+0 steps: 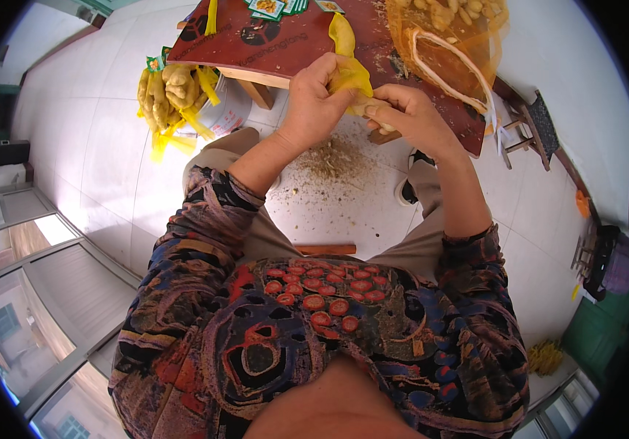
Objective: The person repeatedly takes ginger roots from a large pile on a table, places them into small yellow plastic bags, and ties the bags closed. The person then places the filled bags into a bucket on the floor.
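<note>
My left hand point(317, 104) grips a yellow mesh net bag point(352, 77) just past the near edge of the table. Ginger fills the far end of the net, which lies on the red tabletop. A ginger root point(368, 105) is at the net's near end, pinched between the thumb and fingers of my right hand point(416, 118). Its lower tip pokes out beneath those fingers. How far the root sits inside the net is hidden by my hands.
The red board table point(314, 46) bears printing, dirt crumbs and green cards point(268, 7). An orange mesh sack point(446, 60) of ginger occupies its right side. Netted ginger point(174, 93) tops a white bucket point(226, 107) at left. Dirt point(333, 159) litters the floor between my feet; a stool point(531, 131) stands right.
</note>
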### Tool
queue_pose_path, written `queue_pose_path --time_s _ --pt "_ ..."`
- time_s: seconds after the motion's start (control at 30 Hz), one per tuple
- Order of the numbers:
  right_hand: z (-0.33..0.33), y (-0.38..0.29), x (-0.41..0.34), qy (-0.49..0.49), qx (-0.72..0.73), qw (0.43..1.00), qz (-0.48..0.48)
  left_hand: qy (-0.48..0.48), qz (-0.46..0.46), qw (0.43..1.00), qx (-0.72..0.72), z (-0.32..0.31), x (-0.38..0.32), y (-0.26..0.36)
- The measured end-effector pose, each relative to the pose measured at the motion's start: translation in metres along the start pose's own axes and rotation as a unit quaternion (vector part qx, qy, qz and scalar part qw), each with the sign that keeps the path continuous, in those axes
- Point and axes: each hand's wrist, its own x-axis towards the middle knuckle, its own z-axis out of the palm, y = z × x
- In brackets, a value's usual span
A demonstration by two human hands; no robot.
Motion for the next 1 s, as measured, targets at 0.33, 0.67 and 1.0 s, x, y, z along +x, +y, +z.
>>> queue_pose_path --time_s 0.33,0.67,1.0 --pt "0.017 -0.010 -0.005 0.100 0.027 0.992 -0.074 -0.030 0.043 0.996 0.066 0.001 0.004 0.002" --pt "0.023 0.020 0.017 0.288 -0.209 0.913 -0.200 -0.021 0.125 0.992 -0.018 0.025 -0.018 0.005" --pt "0.013 -0.004 0.002 0.074 0.170 0.983 0.009 0.051 0.123 0.966 0.223 -0.003 -0.004 -0.001"
